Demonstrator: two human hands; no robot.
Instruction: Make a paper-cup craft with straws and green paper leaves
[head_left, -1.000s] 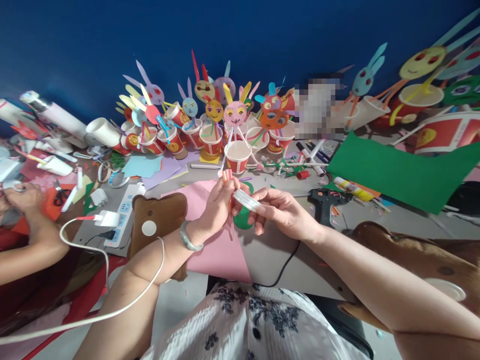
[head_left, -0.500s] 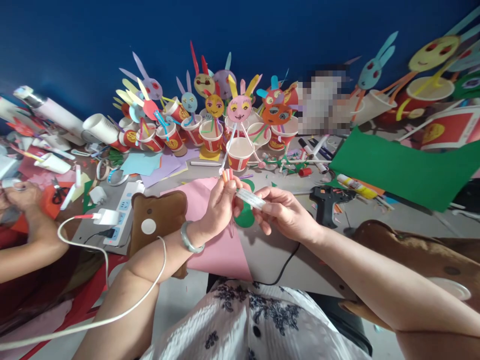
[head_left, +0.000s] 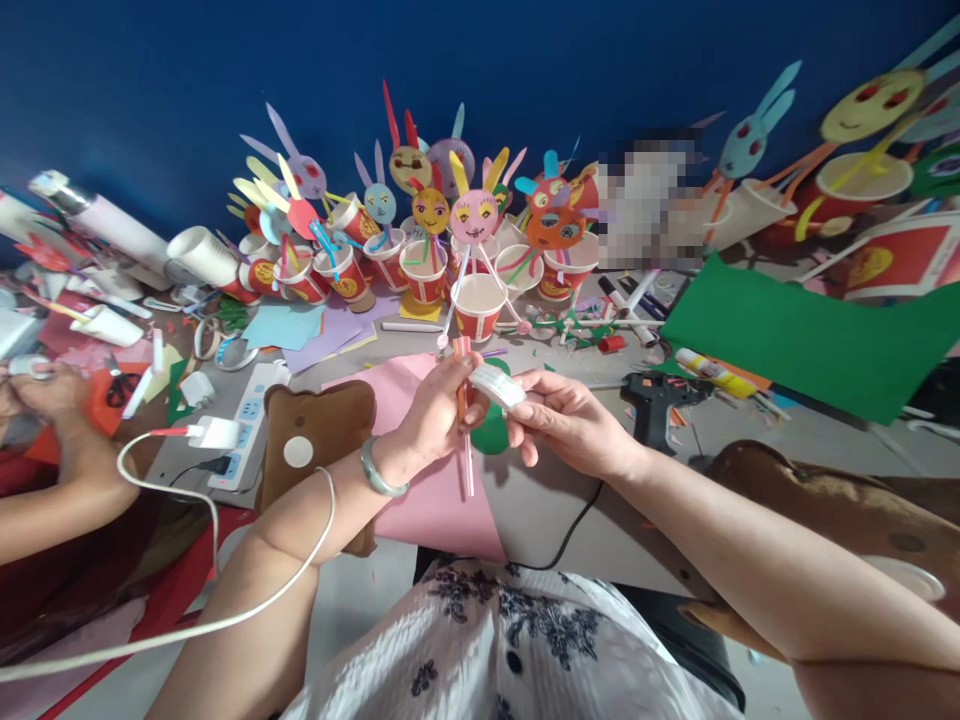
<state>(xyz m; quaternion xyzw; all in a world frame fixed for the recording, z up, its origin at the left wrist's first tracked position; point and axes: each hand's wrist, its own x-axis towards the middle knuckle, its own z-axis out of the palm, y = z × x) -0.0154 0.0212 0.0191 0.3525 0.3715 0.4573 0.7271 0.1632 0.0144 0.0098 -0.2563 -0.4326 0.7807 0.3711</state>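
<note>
My left hand [head_left: 437, 408], with a pale bangle at the wrist, is closed around a few thin red and orange straws [head_left: 463, 350]. Their pink-and-white lower ends hang below the fingers, over the pink sheet. In my right hand [head_left: 571, 422], thumb and fingers pinch a whitish roll of tape [head_left: 498, 386], seen nearly edge-on. The roll's far end touches or nearly touches the left fingertips. Beneath the hands lie a pink paper sheet [head_left: 420, 515] and a green paper cutout [head_left: 491, 437], partly covered.
Paper-cup figures with rabbit faces [head_left: 474, 215] line the blue wall. A black glue gun [head_left: 651, 408] lies right of my hands, near green paper [head_left: 795, 340]. A power strip [head_left: 251, 425] and a white cable cross the left side. Another person's arm [head_left: 64, 460] is at far left.
The straws have swung upright in my left hand, so their lower ends now show. The tape roll has turned and tilted in my right hand. The pink rabbit figure's head has shifted slightly left.
</note>
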